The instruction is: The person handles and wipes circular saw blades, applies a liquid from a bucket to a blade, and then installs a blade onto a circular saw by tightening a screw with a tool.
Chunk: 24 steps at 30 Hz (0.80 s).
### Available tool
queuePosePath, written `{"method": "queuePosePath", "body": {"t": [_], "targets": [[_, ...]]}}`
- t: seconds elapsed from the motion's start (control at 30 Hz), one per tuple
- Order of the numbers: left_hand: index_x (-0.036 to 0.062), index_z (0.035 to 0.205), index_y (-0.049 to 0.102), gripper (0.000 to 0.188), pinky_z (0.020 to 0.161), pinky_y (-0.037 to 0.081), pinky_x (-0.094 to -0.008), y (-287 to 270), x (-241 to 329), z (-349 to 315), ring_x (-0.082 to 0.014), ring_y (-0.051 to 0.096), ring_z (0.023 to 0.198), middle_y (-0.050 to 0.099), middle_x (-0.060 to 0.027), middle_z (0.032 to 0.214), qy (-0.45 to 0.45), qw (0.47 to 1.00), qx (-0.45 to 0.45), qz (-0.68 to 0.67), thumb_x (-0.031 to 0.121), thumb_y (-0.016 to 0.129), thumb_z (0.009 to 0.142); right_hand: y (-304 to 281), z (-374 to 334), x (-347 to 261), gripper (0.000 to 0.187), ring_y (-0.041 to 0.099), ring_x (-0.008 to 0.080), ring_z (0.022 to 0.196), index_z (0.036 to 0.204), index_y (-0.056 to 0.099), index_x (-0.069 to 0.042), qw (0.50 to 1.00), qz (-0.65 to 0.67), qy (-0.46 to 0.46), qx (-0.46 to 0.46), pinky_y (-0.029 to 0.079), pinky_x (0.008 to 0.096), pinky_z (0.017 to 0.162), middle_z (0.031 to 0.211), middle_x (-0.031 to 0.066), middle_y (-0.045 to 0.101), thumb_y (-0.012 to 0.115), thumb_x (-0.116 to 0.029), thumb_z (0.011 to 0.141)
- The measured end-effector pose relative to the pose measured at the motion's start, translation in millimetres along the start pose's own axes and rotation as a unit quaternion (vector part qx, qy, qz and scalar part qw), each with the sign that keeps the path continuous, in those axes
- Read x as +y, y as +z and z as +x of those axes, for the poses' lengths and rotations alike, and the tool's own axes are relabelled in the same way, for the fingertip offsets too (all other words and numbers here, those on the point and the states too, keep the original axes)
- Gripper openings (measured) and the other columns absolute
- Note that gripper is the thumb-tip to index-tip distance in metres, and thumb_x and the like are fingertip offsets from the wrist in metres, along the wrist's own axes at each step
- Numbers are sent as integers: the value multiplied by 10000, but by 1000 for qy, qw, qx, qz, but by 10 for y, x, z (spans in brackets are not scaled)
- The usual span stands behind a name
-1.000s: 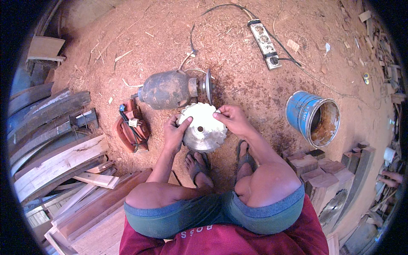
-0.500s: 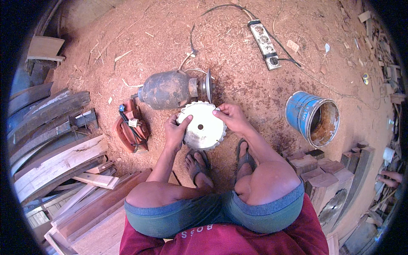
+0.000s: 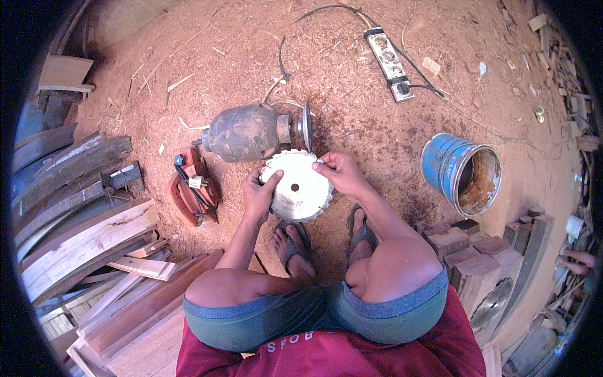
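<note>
A shiny circular saw blade with a toothed rim and a small centre hole is held flat between my two hands, above my feet. My left hand grips its left edge, thumb on the upper face. My right hand pinches the upper right edge between thumb and fingers. Just beyond the blade lies a dark, worn electric motor on its side. A thin grinding disc is mounted on the motor's right end, close to the blade's far rim.
A red power tool with a coiled cord lies left of my hands. On the right, a blue metal bucket lies tipped. A power strip rests farther off. Stacked boards line the left; wooden blocks and another saw blade are at right.
Almost nothing differs. The whole view has shifted very slightly, while both hands keep the same hold on the saw blade.
</note>
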State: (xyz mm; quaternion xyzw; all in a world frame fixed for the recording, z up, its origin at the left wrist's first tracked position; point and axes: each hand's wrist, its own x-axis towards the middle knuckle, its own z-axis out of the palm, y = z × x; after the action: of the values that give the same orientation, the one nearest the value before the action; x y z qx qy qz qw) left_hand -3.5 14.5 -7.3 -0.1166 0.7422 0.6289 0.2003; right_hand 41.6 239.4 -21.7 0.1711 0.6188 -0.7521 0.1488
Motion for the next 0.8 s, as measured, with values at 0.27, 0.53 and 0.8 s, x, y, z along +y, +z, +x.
{"method": "queuePosePath", "body": {"t": [0.27, 0.53, 0.8], "targets": [[-36, 986, 648, 268, 626, 491, -250, -2, 11, -5, -95, 607, 700, 685, -68, 851, 6, 1000, -2, -10, 147, 771, 834, 19, 0, 1, 210, 633, 108, 696, 946, 656, 33, 1000, 19, -4, 13, 499, 265, 601, 812, 82, 695, 686, -172, 910], [-42, 993, 647, 268, 648, 503, -257, -2, 18, -14, -108, 622, 717, 691, -79, 874, -3, 1000, 0, -3, 138, 768, 835, 17, -10, -50, 202, 622, 98, 722, 960, 650, 37, 1000, -4, 19, 12, 489, 257, 633, 830, 84, 697, 673, -160, 923], [-45, 991, 647, 263, 648, 505, -258, 12, 26, -12, -108, 624, 713, 693, -78, 868, -8, 1000, -2, -4, 135, 762, 837, 1, 3, -22, 194, 627, 100, 724, 959, 649, 46, 1000, -6, 8, 4, 492, 254, 632, 831, 90, 697, 663, -145, 930]]}}
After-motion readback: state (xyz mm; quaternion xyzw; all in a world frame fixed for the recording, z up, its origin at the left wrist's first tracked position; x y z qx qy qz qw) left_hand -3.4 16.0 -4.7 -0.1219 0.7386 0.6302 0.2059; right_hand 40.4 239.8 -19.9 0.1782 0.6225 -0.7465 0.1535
